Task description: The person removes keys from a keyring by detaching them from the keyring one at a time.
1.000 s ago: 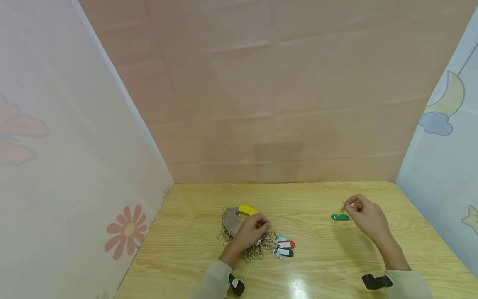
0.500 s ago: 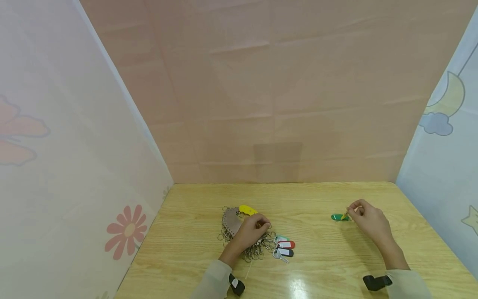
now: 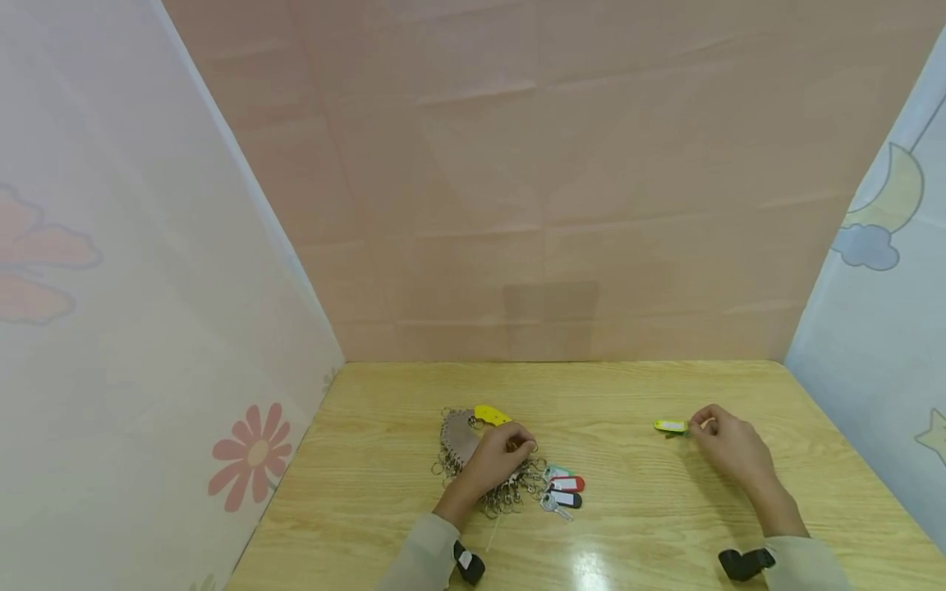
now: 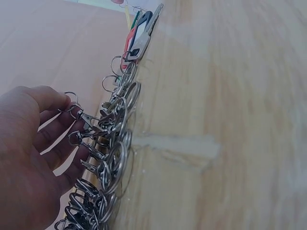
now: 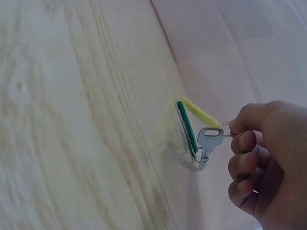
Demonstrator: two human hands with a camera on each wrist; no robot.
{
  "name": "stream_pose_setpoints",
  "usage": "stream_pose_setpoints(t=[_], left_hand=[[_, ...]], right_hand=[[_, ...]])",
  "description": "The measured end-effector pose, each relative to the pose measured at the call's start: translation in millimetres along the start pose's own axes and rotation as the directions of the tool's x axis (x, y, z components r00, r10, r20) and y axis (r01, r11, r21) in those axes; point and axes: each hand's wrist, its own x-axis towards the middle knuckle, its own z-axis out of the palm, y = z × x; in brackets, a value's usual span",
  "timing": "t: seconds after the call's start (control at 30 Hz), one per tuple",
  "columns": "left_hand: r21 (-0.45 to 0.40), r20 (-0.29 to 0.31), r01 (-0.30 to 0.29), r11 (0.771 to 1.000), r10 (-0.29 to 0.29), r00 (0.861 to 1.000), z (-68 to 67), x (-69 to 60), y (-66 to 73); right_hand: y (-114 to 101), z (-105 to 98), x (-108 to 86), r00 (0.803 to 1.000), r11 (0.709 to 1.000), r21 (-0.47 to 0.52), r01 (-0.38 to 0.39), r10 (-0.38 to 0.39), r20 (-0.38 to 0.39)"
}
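My right hand [image 3: 732, 447] pinches the ring [image 5: 227, 124] of a yellow key tag [image 3: 670, 426] with a key [image 5: 209, 139] on it. The yellow tag leans down over a green key tag [image 5: 187, 127], its tip close to the green tag's end. On the left, my left hand [image 3: 497, 455] lies over a curved grey-brown plate [image 3: 460, 435] fringed with metal rings and clasps. Thumb and fingers of that hand pinch a split ring [image 4: 72, 93] on a swivel clasp [image 4: 86, 120]. A yellow grip [image 3: 491, 415] shows behind the left hand.
Right of the plate lie a red key tag [image 3: 569, 484], a black key tag [image 3: 567, 499], a pale green tag [image 3: 558, 471] and a silver key [image 3: 557, 509]. The wooden table [image 3: 606, 394] meets a pinkish back wall [image 3: 443, 246].
My right hand has come down a little, and the yellow tag has swung from hanging to lying nearly level over the green tag. The left hand has stayed in place.
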Motion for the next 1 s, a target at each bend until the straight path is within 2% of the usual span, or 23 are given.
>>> stream_pose_setpoints(t=[0.2, 0.47, 0.7, 1.0], left_hand=[[-0.001, 0.002, 0.002, 1.000, -0.002, 1.000, 0.3, -2.3, 0.3], [0.006, -0.010, -0.019, 1.000, 0.019, 1.000, 0.1, -2.5, -4.8], [0.004, -0.011, -0.014, 1.000, 0.014, 1.000, -1.5, -2.1, -4.6], [-0.004, -0.004, -0.010, 1.000, 0.010, 1.000, -4.4, -0.8, -2.0]], right_hand=[[3, 3, -3.6, 0.999, 1.000, 0.007, -0.015, 0.015, 0.049], [6, 3, -2.7, 0.998, 1.000, -0.017, -0.006, 0.007, 0.060], [7, 5, -1.7, 0.997, 1.000, -0.021, 0.002, -0.001, 0.077], [-9, 5, -5.4, 0.998, 0.999, -0.011, 0.042, -0.041, 0.052]])
